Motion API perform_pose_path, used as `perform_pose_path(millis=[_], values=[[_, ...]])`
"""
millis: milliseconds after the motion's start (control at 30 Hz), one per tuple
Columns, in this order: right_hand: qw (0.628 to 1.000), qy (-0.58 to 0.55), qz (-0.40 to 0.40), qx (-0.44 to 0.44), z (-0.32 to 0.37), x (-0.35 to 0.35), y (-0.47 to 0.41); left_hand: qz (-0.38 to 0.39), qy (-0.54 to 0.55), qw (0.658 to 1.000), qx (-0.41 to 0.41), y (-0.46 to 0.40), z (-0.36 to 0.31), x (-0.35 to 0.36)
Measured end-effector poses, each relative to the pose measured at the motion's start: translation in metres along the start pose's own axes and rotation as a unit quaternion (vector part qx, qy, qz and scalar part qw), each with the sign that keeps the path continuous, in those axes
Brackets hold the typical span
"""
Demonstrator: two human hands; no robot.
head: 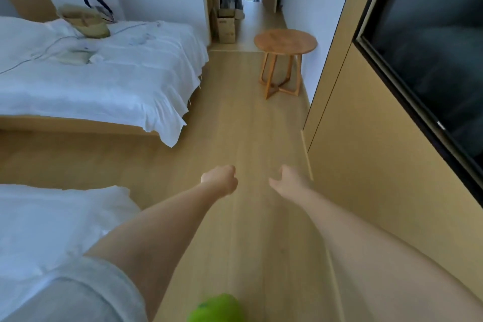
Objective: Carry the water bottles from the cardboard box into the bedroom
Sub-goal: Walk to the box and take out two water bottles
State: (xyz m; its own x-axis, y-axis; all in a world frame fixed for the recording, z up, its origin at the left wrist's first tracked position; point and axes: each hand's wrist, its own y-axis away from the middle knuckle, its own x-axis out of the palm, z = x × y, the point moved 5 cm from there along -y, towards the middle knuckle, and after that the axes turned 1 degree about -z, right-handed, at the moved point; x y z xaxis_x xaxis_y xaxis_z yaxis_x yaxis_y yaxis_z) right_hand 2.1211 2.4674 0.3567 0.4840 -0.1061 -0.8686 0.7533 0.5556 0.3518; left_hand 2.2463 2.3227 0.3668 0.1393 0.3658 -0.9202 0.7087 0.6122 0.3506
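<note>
Where the wooden floor (243,123) runs up the middle of the frame toward a doorway at the top, it is the largest thing in view, pale and bare between the furniture. A bed (104,81) with a white cover fills the left side, and a second white-covered bed (47,230) takes the lower left corner. A tan wall panel (366,165) with a dark screen (431,60) set in it fills the right side. The person's two bare forearms reach forward from the bottom edge over the floor, a grey sleeve (78,293) on the left one. A round wooden side table (285,40) stands right of centre in the upper half, close to the white wall. A straw bag (83,21) with dark straps lies on the far bed at upper left. The cardboard box (226,26) stands open on the floor just past the doorway, top centre, well apart from both hands; whether water bottles are in it cannot be told. The left hand (220,180) is curled into a loose fist and holds nothing. The right hand (287,179) is also empty, its fingers loosely bent and the thumb sticking out toward the left. A blurred green round object (217,308) sits at the bottom edge.
</note>
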Motion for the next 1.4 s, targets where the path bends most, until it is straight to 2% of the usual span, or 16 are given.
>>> perform_pose_path(millis=[367, 567, 700, 867, 1167, 1400], values=[[0.999, 0.03, 0.035, -0.024, 0.072, -0.048, -0.25, 0.007, 0.014, 1.0, -0.012, -0.259, 0.02, -0.066], [1.0, 0.007, 0.016, -0.021, 0.123, -0.098, -0.387, 0.008, -0.004, 1.0, 0.016, -0.406, 0.013, -0.139], [1.0, 0.012, 0.002, -0.018, 0.141, -0.123, -0.469, 0.033, 0.001, 0.999, 0.011, -0.485, 0.005, -0.155], [0.998, 0.057, 0.019, -0.035, 0.16, -0.152, -0.588, 0.042, 0.02, 0.999, 0.008, -0.605, -0.002, -0.186], [0.996, 0.071, 0.025, -0.05, 0.222, -0.25, -0.821, 0.04, 0.084, 0.995, -0.036, -0.829, -0.033, -0.28], [0.994, 0.07, 0.025, -0.084, 0.284, -0.298, -0.975, 0.032, 0.079, 0.996, -0.034, -0.985, -0.032, -0.351]])
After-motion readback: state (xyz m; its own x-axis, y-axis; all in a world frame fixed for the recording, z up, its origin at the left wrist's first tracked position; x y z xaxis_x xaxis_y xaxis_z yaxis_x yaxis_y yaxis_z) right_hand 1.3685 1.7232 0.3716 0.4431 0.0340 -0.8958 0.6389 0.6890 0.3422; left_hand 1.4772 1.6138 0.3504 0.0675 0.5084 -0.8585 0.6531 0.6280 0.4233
